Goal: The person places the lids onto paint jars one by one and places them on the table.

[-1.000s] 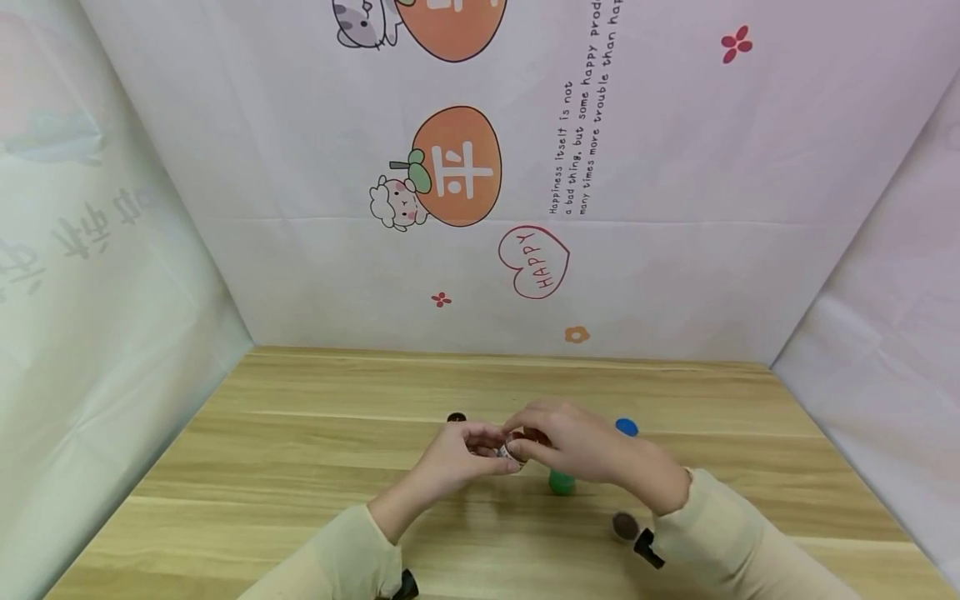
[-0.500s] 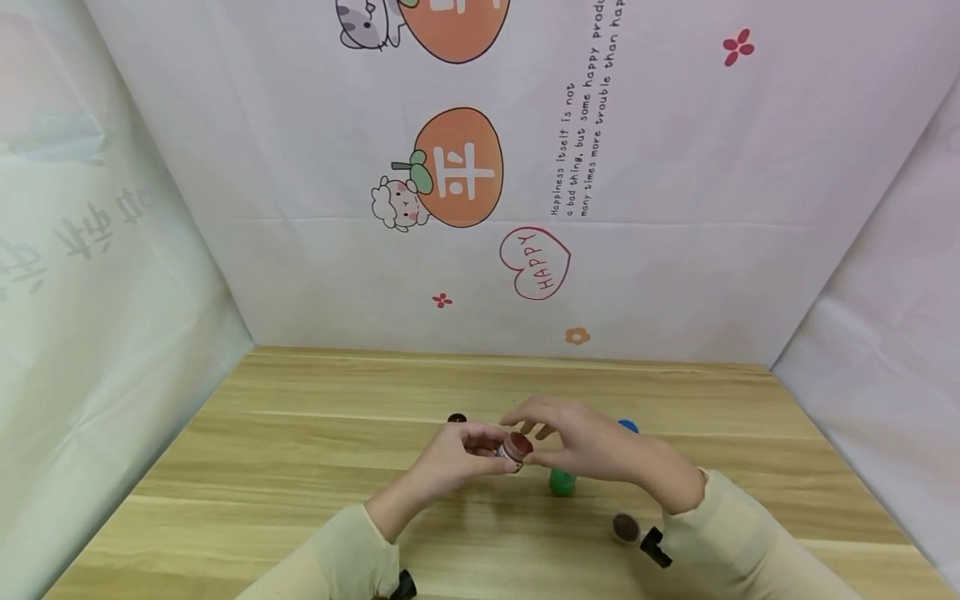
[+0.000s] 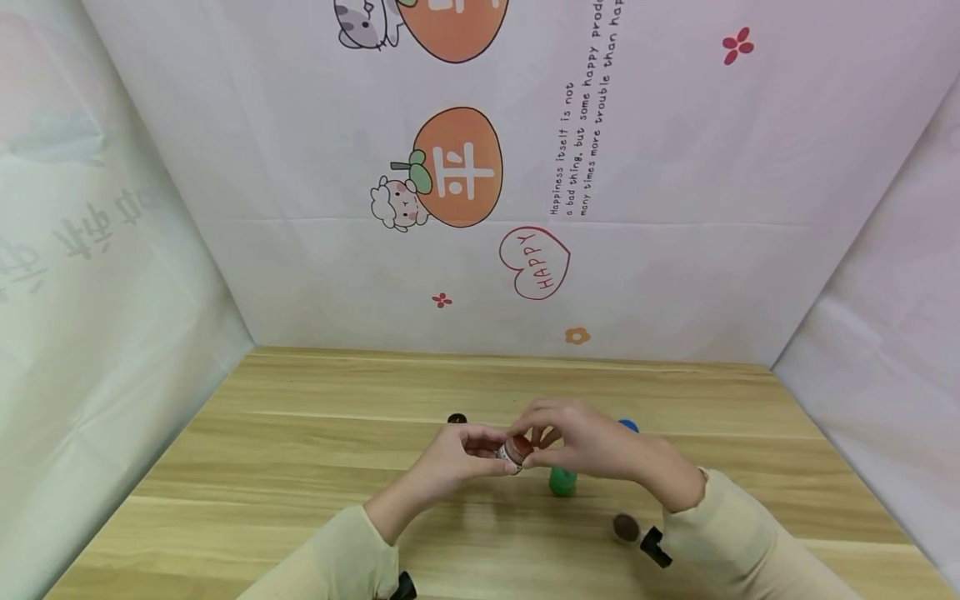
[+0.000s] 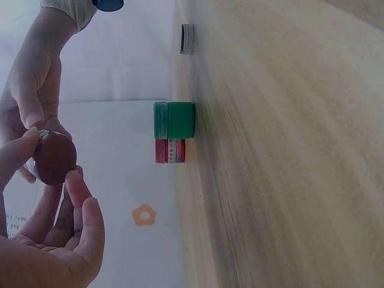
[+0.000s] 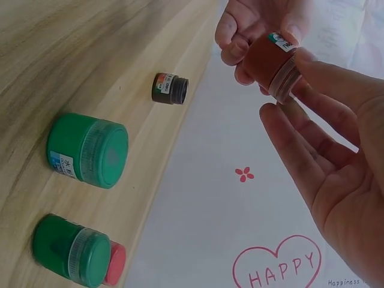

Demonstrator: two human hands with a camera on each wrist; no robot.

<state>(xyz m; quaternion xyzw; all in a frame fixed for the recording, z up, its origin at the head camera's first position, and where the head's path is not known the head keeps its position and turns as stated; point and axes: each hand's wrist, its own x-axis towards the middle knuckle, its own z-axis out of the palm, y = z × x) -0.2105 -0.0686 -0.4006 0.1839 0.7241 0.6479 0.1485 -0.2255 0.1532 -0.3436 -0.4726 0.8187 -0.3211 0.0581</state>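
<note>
In the head view my left hand grips a small reddish-brown paint jar above the table. The jar is tilted, and its clear ridged lid points toward my right hand. Thumb and fingers of that hand pinch the lid's rim, as the right wrist view shows. Seen from the left wrist, the jar's brown base faces the camera, with left fingertips at its sides. Whether the lid turns cannot be seen.
On the wooden table stand two green paint jars, the larger-looking one apart from the other, which partly hides a red jar. A dark jar stands farther left. A loose lid lies near the right sleeve; something blue is behind.
My right fingers came off the jar's lid half a second ago, spread a little, and now close on its rim again. The left hand keeps its grip, almost still.
</note>
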